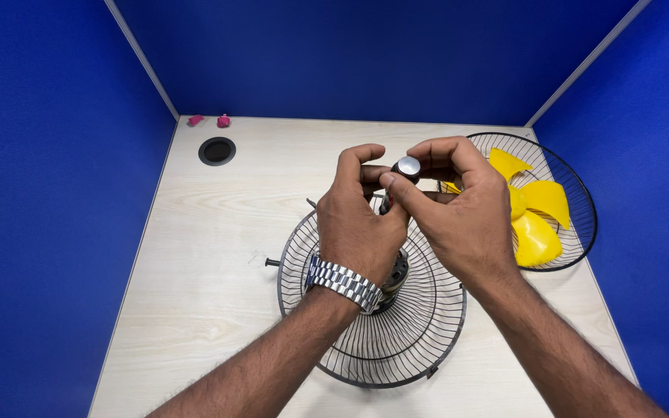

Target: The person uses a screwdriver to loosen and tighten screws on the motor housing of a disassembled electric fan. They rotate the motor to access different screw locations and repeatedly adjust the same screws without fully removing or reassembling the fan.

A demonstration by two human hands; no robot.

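Nearest the person, a black wire fan guard (pixel 385 340) lies flat on the pale wooden table (pixel 210 255), its near rim close to the table's front edge, with bare tabletop open to its left. At the guard's middle sits the dark motor (pixel 396 272), partly hidden by the left wrist and its metal watch (pixel 342 282). Above the guard, the left hand (pixel 358 220) curls around something over the motor, fingers closed; what it grips is mostly hidden. The right hand (pixel 458 205) meets it from the right, thumb and fingers pinched narrowly on a small round cap (pixel 407 166), dark with a shiny silver top, held between both hands above the guard's far rim. A small screw-like pin (pixel 272 262) sticks out just left of the guard. Farther right, a second wire guard (pixel 567 186) rests like a shallow bowl near the table's right edge, and holds a yellow fan blade (pixel 536 220) inside it. At the far left a round black hole (pixel 217 151) is set in the tabletop, and two small pink pieces (pixel 209 121) lie against the back edge, where blue partition walls (pixel 350 54) close in the table on three sides.
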